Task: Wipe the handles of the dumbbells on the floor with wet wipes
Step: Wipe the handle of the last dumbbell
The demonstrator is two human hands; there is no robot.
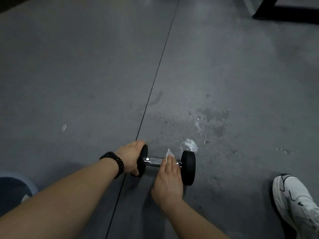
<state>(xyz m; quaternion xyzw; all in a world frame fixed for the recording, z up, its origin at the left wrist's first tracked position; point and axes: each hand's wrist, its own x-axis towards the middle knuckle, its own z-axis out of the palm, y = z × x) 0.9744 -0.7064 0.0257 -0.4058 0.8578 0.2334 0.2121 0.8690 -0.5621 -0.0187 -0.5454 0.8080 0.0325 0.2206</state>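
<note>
dumbbell on floor beside seam; left hand grips left head, right hand fingers straight, pressing wipe on handle.

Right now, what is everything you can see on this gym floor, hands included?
black-ended dumbbell with chrome handle: one, black and silver, lying on the floor near the seam
white wet wipe: one, white, on the handle under the right fingers
grey rubber floor: grey, dark seam running through, wet patches right of the dumbbell
black equipment base: one, black, top right corner
white sneaker: one, white, bottom right
black bead bracelet: one, left wrist
left hand: grips the left weight end
right hand: presses the wipe on the handle
</note>
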